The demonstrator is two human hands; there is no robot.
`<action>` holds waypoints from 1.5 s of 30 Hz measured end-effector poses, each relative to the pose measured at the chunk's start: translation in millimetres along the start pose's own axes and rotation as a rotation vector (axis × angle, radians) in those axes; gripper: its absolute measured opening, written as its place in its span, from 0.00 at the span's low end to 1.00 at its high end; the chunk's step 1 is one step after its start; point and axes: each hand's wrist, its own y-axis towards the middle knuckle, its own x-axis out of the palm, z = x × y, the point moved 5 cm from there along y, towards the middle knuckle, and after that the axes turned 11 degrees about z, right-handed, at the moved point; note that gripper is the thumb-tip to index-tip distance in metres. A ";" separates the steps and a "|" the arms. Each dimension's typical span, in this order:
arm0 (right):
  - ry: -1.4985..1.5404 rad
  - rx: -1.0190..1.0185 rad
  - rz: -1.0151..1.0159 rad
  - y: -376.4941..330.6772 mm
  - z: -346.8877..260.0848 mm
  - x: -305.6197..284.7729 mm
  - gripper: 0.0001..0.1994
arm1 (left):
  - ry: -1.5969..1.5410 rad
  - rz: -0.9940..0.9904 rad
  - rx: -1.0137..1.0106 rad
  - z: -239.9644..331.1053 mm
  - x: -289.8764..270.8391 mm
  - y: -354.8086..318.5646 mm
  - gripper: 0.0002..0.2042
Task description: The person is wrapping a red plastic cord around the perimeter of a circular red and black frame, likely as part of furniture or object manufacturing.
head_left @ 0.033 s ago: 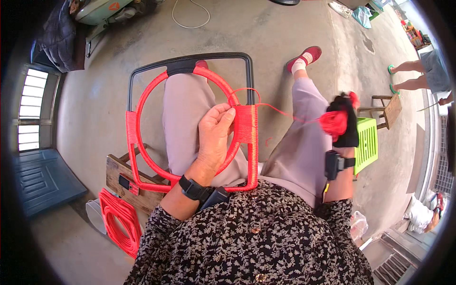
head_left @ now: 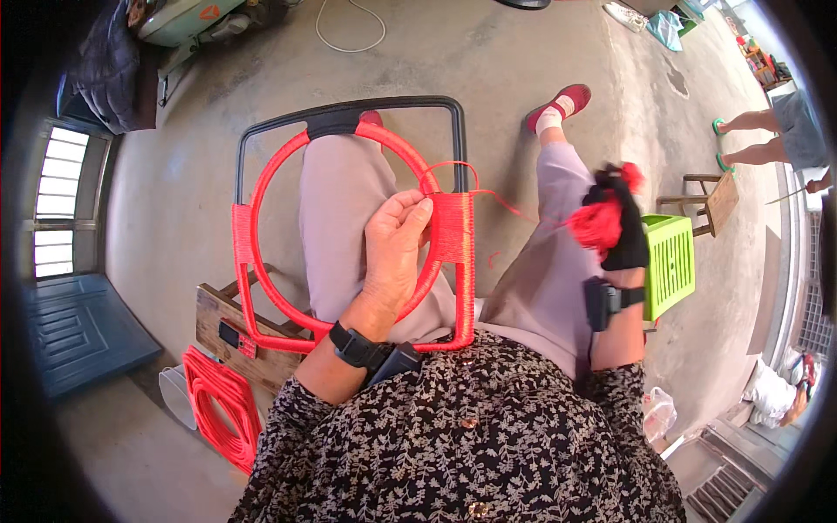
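Observation:
A dark metal frame [head_left: 349,112] with a ring inside it lies across my lap, mostly wrapped in red cord. My left hand [head_left: 397,248] rests on the ring. Its fingertips pinch the red cord [head_left: 453,231] at the thickly wound band on the frame's right side. My right hand [head_left: 621,231], in a black glove, is held out to the right over my knee and grips a bundle of red cord [head_left: 595,227]. A single red strand [head_left: 514,207] runs taut from the wound band to that bundle.
A wooden stool [head_left: 218,318] stands at my left, with a coil of red cord [head_left: 218,410] beside it. A green plastic basket [head_left: 670,261] and a small wooden stool [head_left: 711,200] are at my right. Another person's legs [head_left: 758,131] are at the far right.

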 end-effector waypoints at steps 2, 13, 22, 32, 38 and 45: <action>-0.207 0.024 -0.003 -9.6 28.1 55.9 0.13 | -0.001 0.000 -0.010 -1.2 2.3 0.2 0.08; -0.624 0.122 -0.234 -5.3 83.0 86.9 0.09 | 0.030 0.057 0.031 -0.1 3.2 -3.1 0.07; -0.105 0.192 0.113 -13.2 64.9 62.7 0.11 | 0.086 0.092 0.065 3.3 6.3 -4.2 0.06; 0.187 0.090 -0.195 -44.7 31.3 139.0 0.07 | 0.106 0.079 0.042 -0.4 7.8 -2.9 0.06; 0.081 0.123 -0.440 -58.7 39.3 163.3 0.05 | 0.132 0.055 0.085 -3.5 13.9 -4.6 0.08; -0.231 0.123 -0.342 -66.8 37.7 160.2 0.05 | 0.116 -0.032 0.018 -8.7 21.1 -0.5 0.08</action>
